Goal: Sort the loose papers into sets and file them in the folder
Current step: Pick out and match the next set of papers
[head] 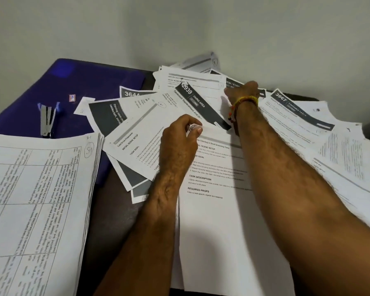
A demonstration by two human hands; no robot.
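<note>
— We see a dark table (pixel 107 201) against a pale wall, strewn with loose white printed papers (pixel 233 221); a blue plastic folder (pixel 90 82) lies far left.

— Our left hand (pixel 179 137) curls, pinching a sheet's top edge between thumb and fingertips (pixel 199 130).

— Our right hand (pixel 241 89) reaches into the far papers; we cannot tell its fingers' state.

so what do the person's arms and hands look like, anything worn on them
Both forearms are bare, with no sleeves in view and visible hair along them. The right hand has a band of yellow and orange thread tied around its wrist, with a few small dark and red beads hanging at the side. The left hand wears nothing visible: no ring, watch or glove.
</note>
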